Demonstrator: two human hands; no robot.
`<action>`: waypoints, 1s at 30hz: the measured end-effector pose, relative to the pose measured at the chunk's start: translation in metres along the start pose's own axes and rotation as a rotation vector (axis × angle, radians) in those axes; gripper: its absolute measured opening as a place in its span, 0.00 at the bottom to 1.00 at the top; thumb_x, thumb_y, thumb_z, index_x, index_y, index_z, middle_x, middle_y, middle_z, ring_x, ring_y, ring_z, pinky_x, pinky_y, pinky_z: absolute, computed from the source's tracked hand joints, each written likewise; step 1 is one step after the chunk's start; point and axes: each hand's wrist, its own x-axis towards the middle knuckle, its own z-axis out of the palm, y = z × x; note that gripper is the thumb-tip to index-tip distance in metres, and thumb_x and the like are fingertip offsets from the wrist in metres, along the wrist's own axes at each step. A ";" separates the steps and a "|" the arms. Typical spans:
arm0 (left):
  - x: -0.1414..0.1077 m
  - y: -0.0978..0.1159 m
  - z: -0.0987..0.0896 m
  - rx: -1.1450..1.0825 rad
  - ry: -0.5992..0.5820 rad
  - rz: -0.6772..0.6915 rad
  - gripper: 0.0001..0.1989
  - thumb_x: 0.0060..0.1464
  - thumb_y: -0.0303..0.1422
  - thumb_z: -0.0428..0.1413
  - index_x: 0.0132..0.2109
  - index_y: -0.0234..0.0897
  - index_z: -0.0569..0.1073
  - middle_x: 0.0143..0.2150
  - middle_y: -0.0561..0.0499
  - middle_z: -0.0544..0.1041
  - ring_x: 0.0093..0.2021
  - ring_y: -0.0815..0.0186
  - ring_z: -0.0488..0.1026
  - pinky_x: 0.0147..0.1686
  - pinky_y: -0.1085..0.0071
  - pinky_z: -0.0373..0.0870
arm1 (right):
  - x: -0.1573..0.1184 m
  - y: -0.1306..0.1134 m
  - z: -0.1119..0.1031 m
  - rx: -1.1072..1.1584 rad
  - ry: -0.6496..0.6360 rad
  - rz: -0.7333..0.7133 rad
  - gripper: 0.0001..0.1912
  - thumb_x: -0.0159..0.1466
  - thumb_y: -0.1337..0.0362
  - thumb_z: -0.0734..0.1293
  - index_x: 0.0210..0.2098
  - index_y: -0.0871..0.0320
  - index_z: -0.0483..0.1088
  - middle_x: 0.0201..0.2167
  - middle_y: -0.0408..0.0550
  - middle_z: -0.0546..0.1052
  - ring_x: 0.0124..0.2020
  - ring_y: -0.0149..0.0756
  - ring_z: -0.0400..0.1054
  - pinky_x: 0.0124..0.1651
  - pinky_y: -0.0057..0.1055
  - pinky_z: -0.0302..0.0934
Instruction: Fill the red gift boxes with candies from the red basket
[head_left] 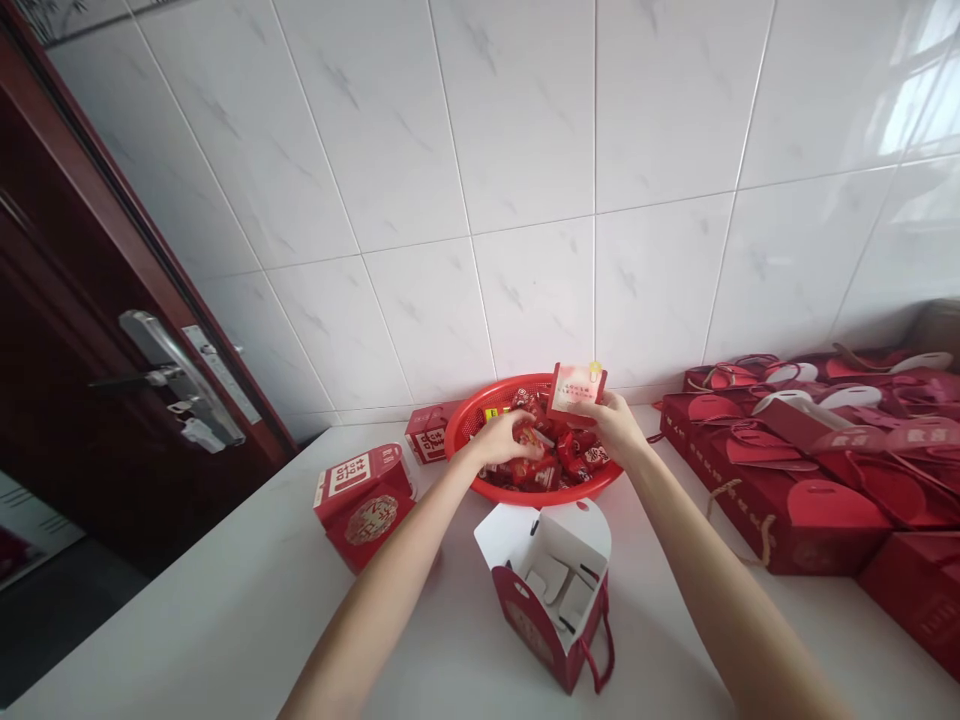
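Note:
A red plastic basket [495,492] heaped with red wrapped candies [541,476] stands against the wall. Over its left half is my left hand [504,440], thumb and fingers curved round a red wrapped candy among the others. At the basket's right side my right hand [613,425] pinches a small flat card [576,388], pale pink with a red edge and printed characters. In front of the basket stands an open red gift box [536,620] with a white inside, flaps spread and a cord handle hanging at its right. Folded white flaps show at its bottom.
To the left stands a closed red gift box [364,505], with another small red box [429,432] behind it by the wall. Several red boxes with rope handles [780,500] crowd the right of the white table [247,600]. A dark red door [97,300] is at the far left.

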 end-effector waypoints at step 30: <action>0.005 0.010 -0.007 -0.127 0.685 -0.070 0.05 0.54 0.33 0.58 0.38 0.39 0.73 0.35 0.51 0.79 0.40 0.60 0.75 0.42 0.67 0.70 | -0.001 -0.001 -0.003 0.061 -0.059 0.020 0.16 0.46 0.59 0.78 0.32 0.58 0.76 0.34 0.50 0.83 0.42 0.50 0.79 0.43 0.38 0.72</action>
